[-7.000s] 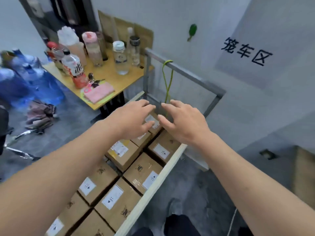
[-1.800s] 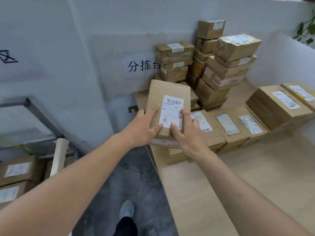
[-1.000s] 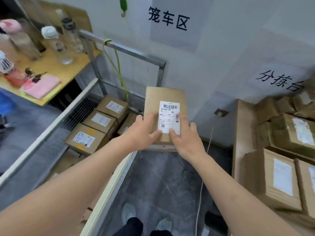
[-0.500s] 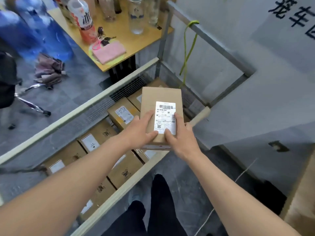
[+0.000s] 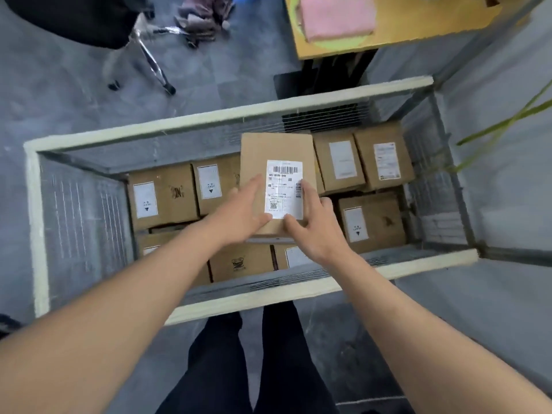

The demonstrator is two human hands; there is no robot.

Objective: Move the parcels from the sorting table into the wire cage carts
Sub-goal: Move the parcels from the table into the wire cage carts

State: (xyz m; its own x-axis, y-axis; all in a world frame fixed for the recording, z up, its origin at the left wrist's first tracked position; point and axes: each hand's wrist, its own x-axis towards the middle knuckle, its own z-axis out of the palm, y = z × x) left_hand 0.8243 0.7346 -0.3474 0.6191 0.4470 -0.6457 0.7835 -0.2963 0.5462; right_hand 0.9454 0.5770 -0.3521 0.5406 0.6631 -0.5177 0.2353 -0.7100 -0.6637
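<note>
A flat brown cardboard parcel (image 5: 276, 150) with a white barcode label hangs over the middle of the wire cage cart (image 5: 38, 222). My left hand (image 5: 242, 212) grips its near left edge, thumb on top. My right hand (image 5: 313, 222) grips its near right edge, thumb on the label. Below it, several labelled brown boxes (image 5: 162, 195) line the cart's floor, some hidden under the parcel and my hands.
The cart's pale padded rim (image 5: 268, 297) runs across in front of my legs. Beyond the cart stand a wooden desk (image 5: 418, 28) with a pink cloth (image 5: 337, 16) and a black chair (image 5: 89, 22) on the grey floor. A green cord (image 5: 504, 124) hangs at the right.
I have stepped up to the cart and carried the parcel over its near rim; the view now looks straight down into the cage. Both hands keep the same hold.
</note>
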